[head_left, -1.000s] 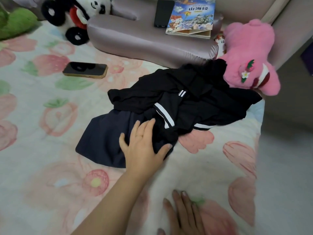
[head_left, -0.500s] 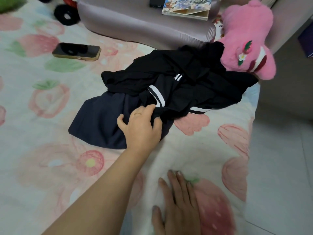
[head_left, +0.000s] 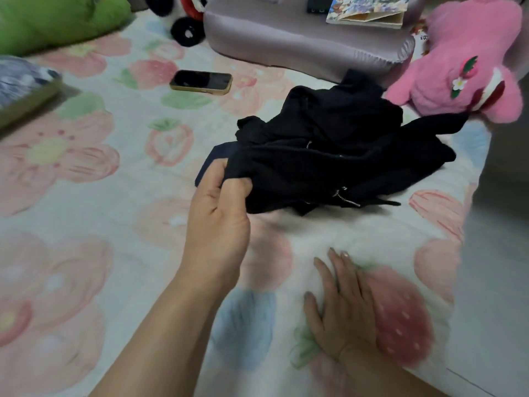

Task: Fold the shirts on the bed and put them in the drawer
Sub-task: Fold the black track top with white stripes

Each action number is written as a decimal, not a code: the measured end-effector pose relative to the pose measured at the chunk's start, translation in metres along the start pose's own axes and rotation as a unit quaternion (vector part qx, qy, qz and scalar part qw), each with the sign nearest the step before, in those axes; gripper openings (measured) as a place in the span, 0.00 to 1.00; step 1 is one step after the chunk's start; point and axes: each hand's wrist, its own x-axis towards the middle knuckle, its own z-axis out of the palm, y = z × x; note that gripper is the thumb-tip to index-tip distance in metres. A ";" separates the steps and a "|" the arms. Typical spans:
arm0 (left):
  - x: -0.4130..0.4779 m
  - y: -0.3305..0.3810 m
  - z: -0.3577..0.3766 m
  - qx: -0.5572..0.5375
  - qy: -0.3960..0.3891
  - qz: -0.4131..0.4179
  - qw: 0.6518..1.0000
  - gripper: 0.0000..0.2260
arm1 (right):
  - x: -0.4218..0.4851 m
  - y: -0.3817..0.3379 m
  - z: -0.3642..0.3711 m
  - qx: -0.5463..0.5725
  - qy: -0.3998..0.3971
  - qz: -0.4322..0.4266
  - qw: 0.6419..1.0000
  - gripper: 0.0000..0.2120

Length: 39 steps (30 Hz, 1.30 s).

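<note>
A crumpled heap of black shirts (head_left: 329, 150) lies on the strawberry-print bed cover (head_left: 94, 202), right of centre. A navy shirt (head_left: 213, 159) pokes out from under the heap's left side, mostly hidden. My left hand (head_left: 219, 207) is closed on the near-left edge of the black heap, palm turned up, lifting the cloth. My right hand (head_left: 340, 302) rests flat on the cover near the bed's front, fingers apart, holding nothing. No drawer is in view.
A pink plush toy (head_left: 469, 61) touches the heap's far right. A phone (head_left: 201, 82) lies face up at the left of the heap. Behind are a mauve pillow (head_left: 289, 32) with a book (head_left: 366, 10), a green cushion (head_left: 57, 18), and the floor (head_left: 498, 253) past the bed's right edge.
My left hand went from flat on the navy shirt to gripping the black cloth, turned palm up and pulled it over. The white stripes are no longer visible. My right hand stayed flat.
</note>
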 end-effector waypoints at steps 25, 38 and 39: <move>-0.237 0.339 -0.201 0.035 0.202 0.043 0.978 0.10 | -0.124 -0.317 -0.421 0.582 -0.394 -0.248 0.666 0.25; -0.350 0.478 -0.279 0.164 0.224 0.093 0.956 0.03 | -0.197 -0.429 -0.520 0.432 -0.285 -0.440 0.734 0.20; -0.356 0.481 -0.285 0.170 0.218 0.094 0.956 0.02 | -0.202 -0.436 -0.523 0.423 -0.245 -0.448 0.748 0.14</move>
